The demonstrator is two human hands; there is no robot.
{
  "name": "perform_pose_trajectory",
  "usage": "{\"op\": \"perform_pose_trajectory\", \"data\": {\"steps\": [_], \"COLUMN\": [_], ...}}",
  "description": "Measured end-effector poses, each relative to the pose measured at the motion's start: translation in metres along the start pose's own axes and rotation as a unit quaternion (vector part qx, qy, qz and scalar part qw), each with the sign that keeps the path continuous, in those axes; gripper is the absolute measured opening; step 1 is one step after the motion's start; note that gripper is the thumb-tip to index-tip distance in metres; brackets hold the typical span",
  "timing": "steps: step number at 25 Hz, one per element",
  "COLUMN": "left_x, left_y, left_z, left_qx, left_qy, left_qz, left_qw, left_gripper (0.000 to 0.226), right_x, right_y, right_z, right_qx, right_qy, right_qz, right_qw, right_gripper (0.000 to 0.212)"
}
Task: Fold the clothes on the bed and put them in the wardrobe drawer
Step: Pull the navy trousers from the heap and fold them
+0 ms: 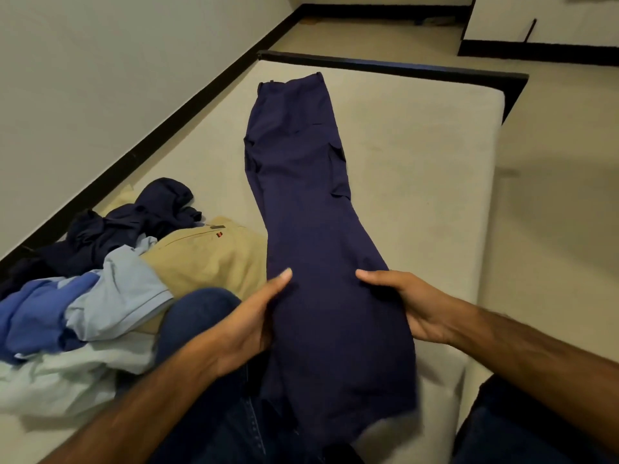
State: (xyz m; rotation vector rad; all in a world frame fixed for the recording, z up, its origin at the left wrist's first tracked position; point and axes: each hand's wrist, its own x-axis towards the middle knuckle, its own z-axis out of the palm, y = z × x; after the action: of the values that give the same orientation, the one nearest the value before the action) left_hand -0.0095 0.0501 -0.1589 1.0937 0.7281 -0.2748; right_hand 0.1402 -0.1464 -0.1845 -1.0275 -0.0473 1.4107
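Navy trousers (pixel 301 182) lie stretched along the bed (pixel 418 145), already halved leg over leg. Their long axis runs straight away from us: waistband at the far end, leg ends nearest us, draping over our lap. Our left hand (pixel 254 316) grips the left edge of the legs and our right hand (pixel 412 309) grips the right edge, thumbs on top, fingers curled under the cloth. Both hands sit level, equally near the leg ends. We judge the next fold goes forward, carrying the leg ends towards the waistband. Unfolded clothes (pixel 110 279) are heaped just beside our left arm. A wardrobe drawer (pixel 536 25) stands across the floor, well apart.
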Motion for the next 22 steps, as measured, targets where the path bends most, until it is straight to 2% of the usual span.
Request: {"op": "perform_pose_trajectory", "data": {"steps": [2,4,7,12,15,18,20,22], "left_x": [-0.007,-0.009,-0.010,-0.027,-0.033,-0.038,-0.042,-0.044], "left_y": [-0.021,-0.038,-0.051,-0.052,-0.051,-0.063,-0.068,-0.069], "left_z": [0.001,0.003,0.010,0.015,0.009,0.010,0.015,0.021], "left_qx": [0.019,0.042,0.063,0.072,0.056,0.032,0.029,0.057], "left_qy": [0.018,0.054,0.073,0.032,0.023,0.009,-0.018,-0.050], "left_qz": [0.006,0.061,0.130,0.106,0.043,0.014,0.010,0.005], "left_qw": [1.000,0.996,0.987,0.991,0.997,0.999,0.999,0.997], "left_gripper": [0.058,0.073,0.074,0.050,0.031,0.031,0.034,0.035], "right_x": [-0.014,-0.024,-0.024,-0.030,-0.038,-0.043,-0.046,-0.051], "right_y": [0.018,0.036,0.051,0.058,0.056,0.058,0.059,0.058], "right_z": [0.001,0.000,0.003,0.016,0.020,0.022,0.025,0.028], "right_qx": [0.007,0.006,-0.013,-0.027,-0.128,-0.195,-0.196,-0.193], "right_qy": [0.014,0.009,-0.008,0.011,0.115,0.212,0.218,0.178], "right_qz": [-0.010,-0.009,-0.023,0.029,0.020,-0.028,-0.035,0.017], "right_qw": [1.000,1.000,1.000,0.999,0.985,0.957,0.955,0.965], "right_gripper": [0.047,0.046,0.043,0.041,0.037,0.033,0.037,0.043]}}
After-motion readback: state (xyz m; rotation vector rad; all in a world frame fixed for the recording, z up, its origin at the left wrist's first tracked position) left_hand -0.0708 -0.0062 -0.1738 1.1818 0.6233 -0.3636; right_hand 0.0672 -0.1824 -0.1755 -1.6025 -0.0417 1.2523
